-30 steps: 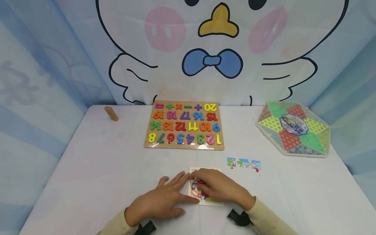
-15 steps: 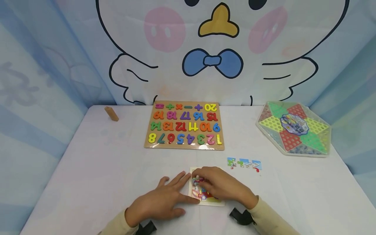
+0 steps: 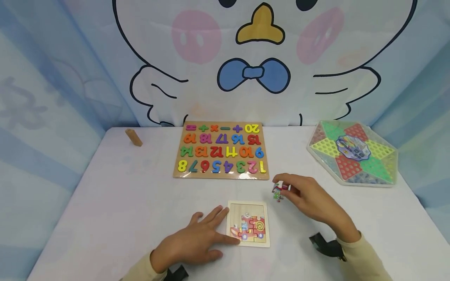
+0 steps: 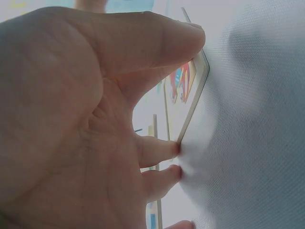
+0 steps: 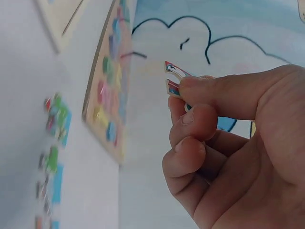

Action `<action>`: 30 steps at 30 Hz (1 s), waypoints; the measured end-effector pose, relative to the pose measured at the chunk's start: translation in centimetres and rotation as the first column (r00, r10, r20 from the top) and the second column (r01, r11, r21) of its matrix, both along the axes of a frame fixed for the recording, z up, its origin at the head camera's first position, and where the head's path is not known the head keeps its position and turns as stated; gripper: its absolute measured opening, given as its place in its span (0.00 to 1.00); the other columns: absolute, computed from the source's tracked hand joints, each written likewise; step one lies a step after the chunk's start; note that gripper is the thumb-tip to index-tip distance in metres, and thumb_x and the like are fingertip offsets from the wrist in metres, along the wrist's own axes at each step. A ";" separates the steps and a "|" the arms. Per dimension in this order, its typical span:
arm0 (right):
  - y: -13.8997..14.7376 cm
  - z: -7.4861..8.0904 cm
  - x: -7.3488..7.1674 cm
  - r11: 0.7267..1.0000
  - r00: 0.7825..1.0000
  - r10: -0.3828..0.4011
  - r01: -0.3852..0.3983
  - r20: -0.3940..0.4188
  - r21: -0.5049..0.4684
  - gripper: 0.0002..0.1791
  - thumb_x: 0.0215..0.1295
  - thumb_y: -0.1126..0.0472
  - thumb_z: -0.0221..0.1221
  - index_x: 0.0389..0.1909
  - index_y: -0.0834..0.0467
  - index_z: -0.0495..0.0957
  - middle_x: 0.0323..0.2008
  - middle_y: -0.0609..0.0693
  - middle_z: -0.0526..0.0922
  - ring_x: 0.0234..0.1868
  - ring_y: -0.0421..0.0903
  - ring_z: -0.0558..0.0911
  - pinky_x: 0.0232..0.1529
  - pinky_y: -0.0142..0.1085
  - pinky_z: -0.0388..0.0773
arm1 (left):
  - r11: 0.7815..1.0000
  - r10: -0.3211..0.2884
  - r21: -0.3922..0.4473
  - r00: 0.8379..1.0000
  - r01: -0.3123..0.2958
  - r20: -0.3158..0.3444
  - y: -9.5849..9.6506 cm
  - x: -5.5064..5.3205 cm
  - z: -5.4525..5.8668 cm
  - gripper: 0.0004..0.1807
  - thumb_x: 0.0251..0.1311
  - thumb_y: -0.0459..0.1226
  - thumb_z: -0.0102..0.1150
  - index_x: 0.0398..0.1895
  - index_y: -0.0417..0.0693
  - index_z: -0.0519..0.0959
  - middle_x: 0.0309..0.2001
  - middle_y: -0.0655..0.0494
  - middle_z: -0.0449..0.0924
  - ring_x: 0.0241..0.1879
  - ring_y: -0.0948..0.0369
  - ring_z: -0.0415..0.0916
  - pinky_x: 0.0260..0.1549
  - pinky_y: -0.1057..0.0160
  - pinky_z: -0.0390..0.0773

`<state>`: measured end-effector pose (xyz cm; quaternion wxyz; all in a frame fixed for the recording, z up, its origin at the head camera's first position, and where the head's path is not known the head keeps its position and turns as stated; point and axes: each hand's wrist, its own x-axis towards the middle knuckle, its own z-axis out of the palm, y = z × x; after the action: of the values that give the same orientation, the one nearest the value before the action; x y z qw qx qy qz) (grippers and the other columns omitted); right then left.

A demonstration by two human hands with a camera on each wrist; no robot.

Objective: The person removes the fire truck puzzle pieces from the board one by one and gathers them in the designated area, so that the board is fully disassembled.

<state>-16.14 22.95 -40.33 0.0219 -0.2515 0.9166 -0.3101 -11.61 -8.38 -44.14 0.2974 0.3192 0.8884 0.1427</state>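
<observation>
A small red, white and blue jigsaw piece [image 5: 172, 87] is pinched between the thumb and fingers of my right hand [image 3: 313, 199], raised over the table right of the wooden puzzle tray [image 3: 246, 203]. Joined pieces [image 3: 254, 227] showing a red vehicle lie in the tray's lower and right part; bare wood shows above and to their left. My left hand [image 3: 193, 244] lies spread at the tray's left side, one finger across its near left corner and another at the left edge. Loose puzzle pieces [image 5: 57, 119] lie in a row on the table, largely hidden behind my right hand in the head view.
A number board [image 3: 220, 172] with colourful numerals stands behind the tray. At the back right lies a hexagonal board-game box [image 3: 351, 154]. A small wooden block [image 3: 133, 137] sits at the back left, near a printed cloth backdrop [image 3: 207, 101].
My right hand has left the tray and moved right and away from me, carrying the red and white jigsaw piece. The tray's upper area is now uncovered. My left hand has stayed put.
</observation>
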 end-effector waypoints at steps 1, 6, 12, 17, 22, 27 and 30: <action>0.4 -0.1 0.1 1.000 1.000 -0.013 0.013 -0.002 0.007 0.18 0.65 0.74 0.64 0.53 0.55 0.82 0.33 0.43 0.81 0.28 0.38 0.73 0.27 0.31 0.72 | 1.000 0.000 0.000 1.000 0.000 -0.001 0.0 0.0 0.0 0.25 0.64 0.48 0.68 0.62 0.87 0.77 0.82 0.53 0.47 0.81 0.50 0.40 0.68 0.29 0.52; 1.6 -1.5 0.8 1.000 0.998 0.011 -0.012 0.065 0.027 0.17 0.65 0.72 0.64 0.52 0.56 0.82 0.32 0.41 0.80 0.28 0.36 0.72 0.28 0.31 0.72 | 1.000 -0.004 0.005 1.000 0.004 -0.008 -0.2 0.0 0.1 0.25 0.64 0.48 0.68 0.62 0.86 0.78 0.82 0.52 0.47 0.81 0.50 0.40 0.68 0.29 0.52; 1.5 -3.2 1.3 0.994 0.988 0.074 -0.084 0.137 0.071 0.15 0.66 0.70 0.65 0.52 0.54 0.83 0.31 0.38 0.78 0.29 0.34 0.71 0.31 0.31 0.72 | 1.000 -0.002 0.012 1.000 0.002 -0.010 -0.2 0.0 0.0 0.25 0.64 0.48 0.68 0.63 0.85 0.78 0.82 0.52 0.46 0.81 0.50 0.39 0.67 0.29 0.52; 1.2 -3.8 1.3 0.987 0.993 0.062 -0.076 0.100 0.143 0.15 0.65 0.69 0.66 0.52 0.55 0.83 0.34 0.38 0.79 0.31 0.35 0.70 0.33 0.32 0.71 | 1.000 0.000 0.021 1.000 0.000 -0.010 -0.2 0.1 -0.2 0.26 0.64 0.48 0.68 0.63 0.86 0.77 0.82 0.53 0.46 0.81 0.50 0.39 0.68 0.29 0.52; 0.9 -4.3 1.3 0.976 0.999 0.023 -0.029 0.029 0.216 0.15 0.63 0.69 0.67 0.51 0.57 0.84 0.35 0.39 0.79 0.31 0.36 0.69 0.34 0.33 0.71 | 1.000 0.010 0.018 1.000 -0.010 -0.001 -0.1 0.1 0.0 0.26 0.64 0.48 0.68 0.62 0.86 0.77 0.82 0.53 0.46 0.81 0.50 0.39 0.68 0.29 0.51; 0.5 -4.6 1.3 0.965 1.000 -0.016 0.013 0.008 0.261 0.14 0.64 0.67 0.67 0.51 0.55 0.85 0.38 0.43 0.79 0.31 0.37 0.70 0.31 0.33 0.71 | 1.000 0.013 0.014 1.000 -0.013 0.002 0.0 0.1 0.0 0.26 0.64 0.48 0.68 0.62 0.86 0.78 0.82 0.53 0.46 0.81 0.50 0.39 0.68 0.29 0.51; 0.4 -4.7 1.4 0.960 0.999 -0.045 0.042 0.004 0.277 0.14 0.65 0.66 0.67 0.50 0.54 0.85 0.40 0.46 0.79 0.30 0.38 0.71 0.31 0.34 0.72 | 1.000 0.007 0.014 1.000 -0.007 -0.004 -0.1 0.0 -0.1 0.26 0.64 0.48 0.68 0.62 0.86 0.77 0.82 0.53 0.46 0.81 0.50 0.39 0.68 0.29 0.51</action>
<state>-14.77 23.33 -44.98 0.0549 -0.2242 0.9560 -0.1808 -11.58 -8.44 -44.24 0.2928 0.3184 0.8891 0.1494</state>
